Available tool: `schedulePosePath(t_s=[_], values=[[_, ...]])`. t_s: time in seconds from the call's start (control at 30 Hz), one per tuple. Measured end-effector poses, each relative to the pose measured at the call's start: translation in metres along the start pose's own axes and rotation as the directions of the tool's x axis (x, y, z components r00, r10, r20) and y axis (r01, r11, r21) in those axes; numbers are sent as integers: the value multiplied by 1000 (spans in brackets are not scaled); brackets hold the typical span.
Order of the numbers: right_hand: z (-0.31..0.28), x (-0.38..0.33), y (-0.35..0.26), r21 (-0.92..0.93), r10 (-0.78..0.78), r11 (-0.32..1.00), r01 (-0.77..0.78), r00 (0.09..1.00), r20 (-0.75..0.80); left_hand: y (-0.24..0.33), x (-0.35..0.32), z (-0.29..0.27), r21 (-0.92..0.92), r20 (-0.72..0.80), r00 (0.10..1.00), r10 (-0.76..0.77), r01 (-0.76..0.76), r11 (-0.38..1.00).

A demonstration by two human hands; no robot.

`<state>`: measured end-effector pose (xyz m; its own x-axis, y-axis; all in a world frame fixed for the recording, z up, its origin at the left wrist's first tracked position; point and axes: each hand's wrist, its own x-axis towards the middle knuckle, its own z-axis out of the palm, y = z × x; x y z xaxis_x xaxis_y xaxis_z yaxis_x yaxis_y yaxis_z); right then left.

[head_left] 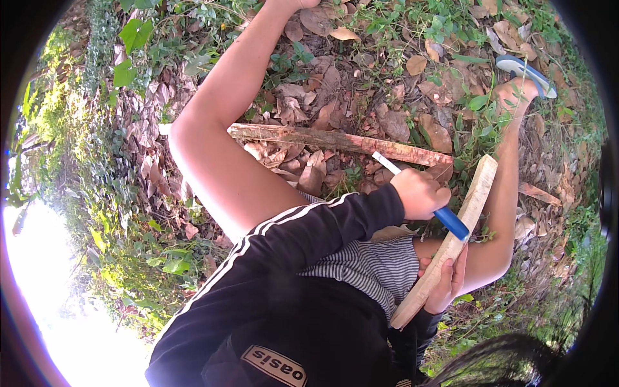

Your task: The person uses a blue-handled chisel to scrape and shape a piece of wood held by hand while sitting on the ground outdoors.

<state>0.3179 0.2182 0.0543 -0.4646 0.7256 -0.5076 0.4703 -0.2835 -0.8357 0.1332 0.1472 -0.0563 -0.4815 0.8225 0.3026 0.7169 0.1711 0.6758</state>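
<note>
My left hand [419,193] is closed in a fist round a tool [451,223] with a slim white end and a thick blue end. The white end sticks out toward the far left; whether it is a blade I cannot make out. The blue end lies over a pale, narrow strip of wood [446,248], and whether it touches is unclear. That strip slants across my lap, its upper end away from me. Lower on the strip, my right hand [446,287] grips it from the right side, the fingers partly hidden by the wood.
A long, rough wooden slat [361,143] lies on the ground between my bent legs. A short reddish piece of wood [539,193] lies beyond my right leg. Dry leaves [433,132] and green plants [135,35] cover the ground around. A sandal [525,74] is on my right foot.
</note>
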Motion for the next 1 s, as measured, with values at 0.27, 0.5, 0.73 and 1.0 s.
schedulePosePath(t_s=[0.27,0.5,0.73,1.0], values=[[-8,4,2,-18,-1,1000,1,999,42,-37,-12,5,178,-41,999,10,-3,984],[-3,2,1,-43,-13,999,14,999,42,-30,-8,14,156,-93,995,24,-9,988],[-5,2,1,-41,-25,999,27,999,35,-35,-8,17,180,-87,996,14,2,984],[-11,-17,11,-214,-118,973,85,982,-147,-37,-6,24,278,-89,996,5,20,960]])
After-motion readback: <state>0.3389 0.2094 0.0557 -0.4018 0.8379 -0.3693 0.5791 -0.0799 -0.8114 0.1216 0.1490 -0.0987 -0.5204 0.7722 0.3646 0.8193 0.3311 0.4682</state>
